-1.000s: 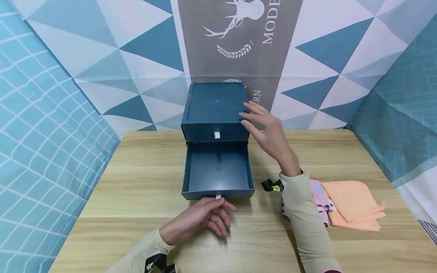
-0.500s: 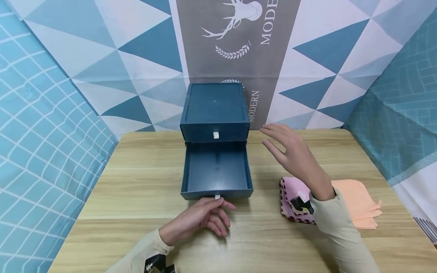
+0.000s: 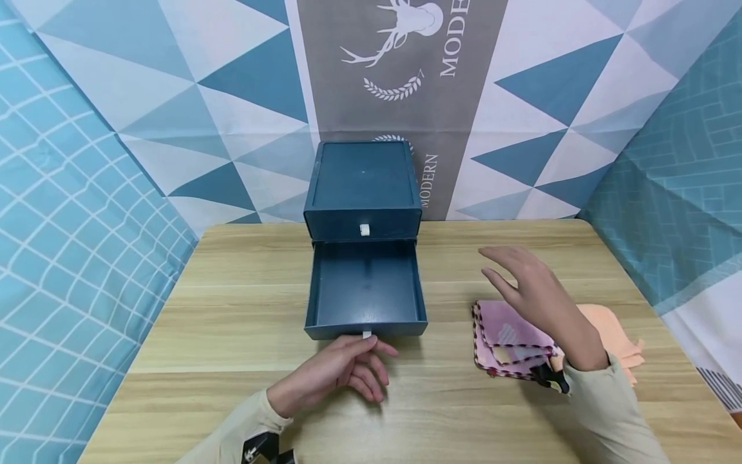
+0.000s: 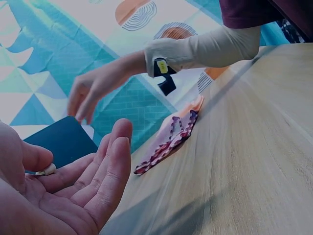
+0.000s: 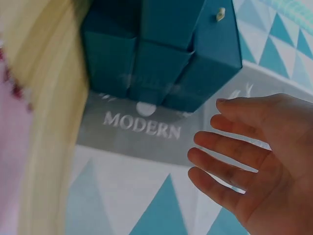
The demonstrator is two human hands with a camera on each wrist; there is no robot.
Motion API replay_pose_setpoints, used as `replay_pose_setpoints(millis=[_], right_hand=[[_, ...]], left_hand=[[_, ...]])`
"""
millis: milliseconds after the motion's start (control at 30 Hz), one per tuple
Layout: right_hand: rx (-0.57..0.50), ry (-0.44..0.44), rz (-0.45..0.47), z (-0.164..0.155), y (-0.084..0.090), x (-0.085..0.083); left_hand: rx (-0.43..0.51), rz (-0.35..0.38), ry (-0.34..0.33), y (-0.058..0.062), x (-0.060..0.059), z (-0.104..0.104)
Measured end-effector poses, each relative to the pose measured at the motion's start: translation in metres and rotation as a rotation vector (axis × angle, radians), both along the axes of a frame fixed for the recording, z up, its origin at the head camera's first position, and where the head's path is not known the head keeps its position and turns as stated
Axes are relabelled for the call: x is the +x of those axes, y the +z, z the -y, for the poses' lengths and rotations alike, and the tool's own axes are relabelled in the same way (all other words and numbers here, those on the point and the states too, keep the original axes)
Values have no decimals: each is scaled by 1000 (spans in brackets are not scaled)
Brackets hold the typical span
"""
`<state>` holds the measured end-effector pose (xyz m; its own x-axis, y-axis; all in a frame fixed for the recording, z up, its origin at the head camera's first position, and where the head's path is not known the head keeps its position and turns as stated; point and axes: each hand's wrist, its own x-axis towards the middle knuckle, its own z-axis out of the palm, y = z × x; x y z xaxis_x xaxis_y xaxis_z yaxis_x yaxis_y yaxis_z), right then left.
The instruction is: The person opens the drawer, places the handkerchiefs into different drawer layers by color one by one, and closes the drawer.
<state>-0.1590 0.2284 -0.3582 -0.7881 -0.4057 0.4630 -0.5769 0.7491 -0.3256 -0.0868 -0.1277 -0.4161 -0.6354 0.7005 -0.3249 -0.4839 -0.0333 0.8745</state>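
Note:
A dark teal two-drawer box [image 3: 362,183] stands at the back of the wooden table [image 3: 232,309]. Its lower drawer [image 3: 365,283] is pulled out and shows a bare inside. My left hand [image 3: 371,351] lies on the table at the drawer's front and pinches its white pull tab [image 3: 367,334]; the left wrist view shows the tab [image 4: 47,170] between thumb and forefinger. My right hand [image 3: 507,274] hovers open, fingers spread, above a folded pink cloth [image 3: 507,338] to the right of the drawer. In the right wrist view that hand [image 5: 230,152] holds nothing.
A folded orange cloth [image 3: 614,328] lies under and beside the pink one near the table's right edge. The upper drawer is shut, with its own white tab [image 3: 365,229]. Patterned fabric walls close in behind and at both sides.
My right hand has left the top right corner of the box and swung right and down to above the pink cloth. The left hand and the drawer have stayed put.

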Motion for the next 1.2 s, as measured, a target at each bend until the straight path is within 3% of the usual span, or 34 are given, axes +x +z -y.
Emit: replay_pose_setpoints(millis=[300, 567, 767, 867, 1033, 1200], right_hand=[[8, -80, 165, -32, -20, 10], [-50, -145, 273, -62, -24, 9], [69, -99, 286, -76, -32, 2], [125, -76, 352, -77, -38, -1], [134, -61, 485, -75, -47, -2], [128, -19, 496, -68, -54, -3]], left_hand=[[-10, 8, -2, -1, 0, 1], [-24, -7, -1, 0, 0, 3], [-19, -17, -9, -1, -3, 1], [-12, -26, -10, -2, -4, 0], [-13, -29, -17, -3, -5, -2], [-29, -28, -5, -2, -2, 1]])
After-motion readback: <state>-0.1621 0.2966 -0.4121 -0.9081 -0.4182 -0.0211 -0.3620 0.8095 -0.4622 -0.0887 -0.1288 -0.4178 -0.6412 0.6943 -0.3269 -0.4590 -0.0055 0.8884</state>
